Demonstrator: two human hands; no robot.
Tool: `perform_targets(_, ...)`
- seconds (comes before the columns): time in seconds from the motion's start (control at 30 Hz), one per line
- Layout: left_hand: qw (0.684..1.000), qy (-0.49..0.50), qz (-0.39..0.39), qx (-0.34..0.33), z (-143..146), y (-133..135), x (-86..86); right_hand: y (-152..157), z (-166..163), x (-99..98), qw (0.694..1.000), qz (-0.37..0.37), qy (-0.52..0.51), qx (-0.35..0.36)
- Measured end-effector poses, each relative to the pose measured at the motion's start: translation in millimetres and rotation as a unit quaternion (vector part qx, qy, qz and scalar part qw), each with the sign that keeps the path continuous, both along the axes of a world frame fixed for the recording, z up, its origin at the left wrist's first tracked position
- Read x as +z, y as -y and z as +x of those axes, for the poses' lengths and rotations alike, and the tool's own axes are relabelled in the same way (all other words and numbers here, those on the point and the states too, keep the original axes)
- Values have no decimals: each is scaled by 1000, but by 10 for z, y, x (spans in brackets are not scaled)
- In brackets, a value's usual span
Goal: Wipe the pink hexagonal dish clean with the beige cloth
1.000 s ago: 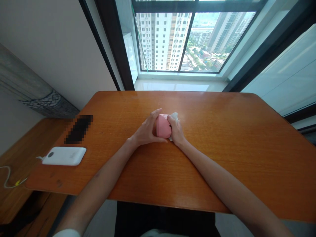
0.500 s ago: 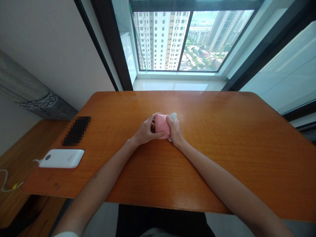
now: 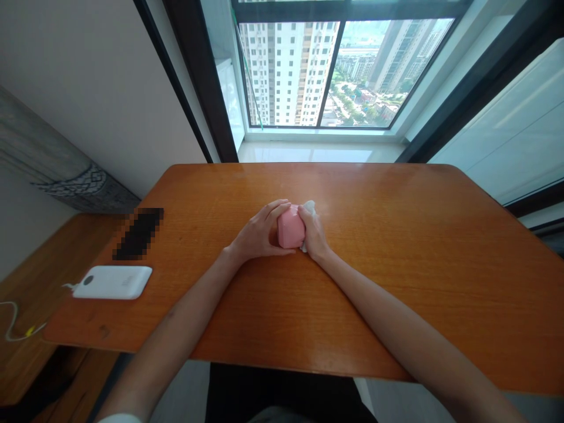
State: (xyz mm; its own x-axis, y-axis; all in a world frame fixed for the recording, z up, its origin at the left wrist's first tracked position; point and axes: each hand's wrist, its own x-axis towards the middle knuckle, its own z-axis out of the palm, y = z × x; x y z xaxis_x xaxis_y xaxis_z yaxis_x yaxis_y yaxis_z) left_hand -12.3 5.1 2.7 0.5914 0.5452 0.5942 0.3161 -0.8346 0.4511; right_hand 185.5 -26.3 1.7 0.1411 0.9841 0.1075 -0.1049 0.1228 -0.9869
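1. The left hand [image 3: 258,236] wraps the left side of a small pink box [image 3: 291,231]; fingers curl over its top, thumb lies along its near edge; it is closed on the box.
2. The right hand [image 3: 314,236] presses against the box's right side with a crumpled white cloth [image 3: 310,206] bunched in its grip; a tuft of cloth pokes out on the far side, past the fingertips; the two hands are together, the box clamped between them.
3. The box is at the middle of the orange wooden tabletop [image 3: 418,270]; whether it rests on the wood or is held just above it, I cannot tell.
4. Well apart, at the near left, lies a white power bank [image 3: 112,282]; its cable [image 3: 11,329] trails off the left edge; just beyond it is a dark flat item [image 3: 137,233], blurred out.
5. Likely risks: the box looks smooth and is held only from its sides, so an uneven squeeze could pop it loose to skid across the glossy top; the cloth, loosely bunched, could slip out of the right hand.
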Motion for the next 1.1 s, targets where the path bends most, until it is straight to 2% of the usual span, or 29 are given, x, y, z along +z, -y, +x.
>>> perform_targets(0.07, 998, 28, -51, 17, 43, 19, 5, 12, 3, 4, 1000, 3, 0, -1)
perform_targets(0.2, 969, 68, -234, 42, 107, 34, -36, 36, -1, 25, 1000, -10, 6, 0)
perform_targets(0.27, 960, 70, -269, 35, 107, 23, -73, 38, -4, 35, 1000, -12, 8, 4)
perform_targets(0.37, 975, 55, -212, 19, 61, -4, -109, 28, -9, 39, 1000, -5, 8, 10)
perform_targets(0.47, 996, 5, -90, -4, -8, -26, -90, 13, -11, 29, 1000, -6, 4, 7)
perform_targets(0.53, 999, -37, -24, -12, -46, -30, -55, 4, -9, 17, 1000, -11, -4, 6)
perform_targets(0.63, 997, -71, 14, 3, -68, -20, 1, -5, -1, -3, 1000, -16, -3, 8)
perform_targets(0.73, 999, -47, -1, 12, -35, 6, 33, -1, 7, -8, 1000, -12, 2, 6)
perform_targets(0.8, 999, -7, -40, 18, 12, 26, 31, 10, 7, 0, 1000, -4, 0, 10)
perform_targets(0.93, 975, 55, -210, 43, 97, 50, -28, 30, -1, 18, 1000, -11, -6, 22)
perform_targets(1.0, 962, 64, -261, 35, 102, 43, -67, 29, -4, 15, 1000, -8, -12, 19)
perform_targets(1.1, 971, 56, -232, 19, 57, 14, -91, 19, -6, 9, 1000, -4, -12, 14)
